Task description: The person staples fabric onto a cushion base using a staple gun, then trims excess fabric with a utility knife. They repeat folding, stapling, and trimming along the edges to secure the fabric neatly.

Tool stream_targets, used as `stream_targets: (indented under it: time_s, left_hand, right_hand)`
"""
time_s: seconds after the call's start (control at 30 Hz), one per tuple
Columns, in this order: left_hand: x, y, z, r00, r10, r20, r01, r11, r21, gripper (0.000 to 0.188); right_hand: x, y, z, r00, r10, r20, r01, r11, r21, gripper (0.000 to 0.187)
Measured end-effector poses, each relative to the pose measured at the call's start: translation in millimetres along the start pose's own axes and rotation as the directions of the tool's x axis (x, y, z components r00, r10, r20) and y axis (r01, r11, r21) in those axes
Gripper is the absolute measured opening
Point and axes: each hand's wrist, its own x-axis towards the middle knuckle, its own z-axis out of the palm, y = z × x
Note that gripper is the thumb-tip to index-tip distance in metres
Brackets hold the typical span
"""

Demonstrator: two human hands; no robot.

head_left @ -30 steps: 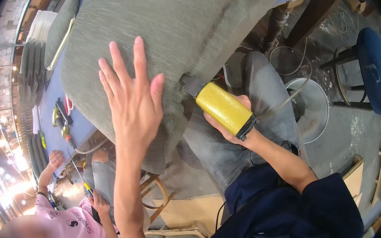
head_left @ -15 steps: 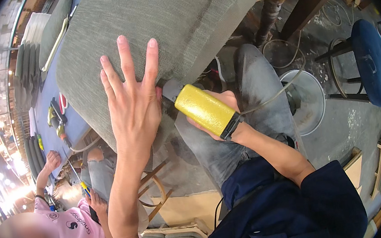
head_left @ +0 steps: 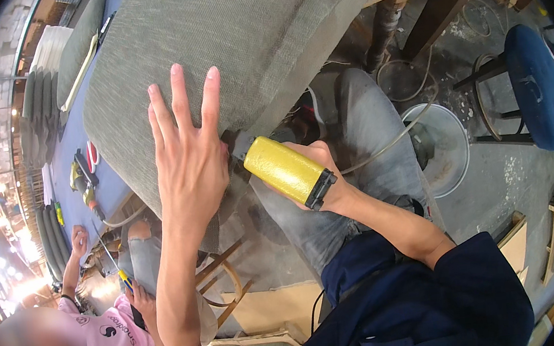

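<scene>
A grey fabric-covered cushion [head_left: 237, 49] lies on the blue-topped table in front of me. My left hand [head_left: 187, 155] rests flat on its near edge, fingers spread, the thumb hidden behind the hand. Gripped in my right hand [head_left: 320, 162] is a yellow air staple gun [head_left: 285, 172], its dark nose against the cushion's near edge, close beside my left hand. My right fingers are mostly hidden under the gun's body. A pale air hose [head_left: 392, 144] runs from the gun toward the right.
Another air staple gun [head_left: 82, 180] lies on the blue table [head_left: 62, 155] at left. A co-worker in a pink shirt [head_left: 115, 338] sits there holding a yellow-handled screwdriver-like tool [head_left: 125, 278]. At right stand a metal bucket [head_left: 452, 168] and a blue-seated stool [head_left: 538, 88].
My left hand and the staple gun have shifted slightly left and nearer to me along the cushion's edge. The co-worker's far hand has lowered a little.
</scene>
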Motion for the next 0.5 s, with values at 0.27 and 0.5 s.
stream_targets:
  time_s: [0.27, 0.5]
  left_hand:
    - [1, 0, -2, 1.000, 0.018, -0.008, -0.019, 0.999, -0.027, 0.101]
    - [-1, -2, -12, 1.000, 0.020, 0.003, -0.020, 0.996, -0.087, 0.109]
  right_hand:
    - [0, -2, -3, 0.999, 0.026, 0.026, -0.026, 0.999, 0.020, 0.025]
    - [-4, -7, 9, 0.999, 0.048, -0.001, -0.048, 0.994, 0.102, 0.022]
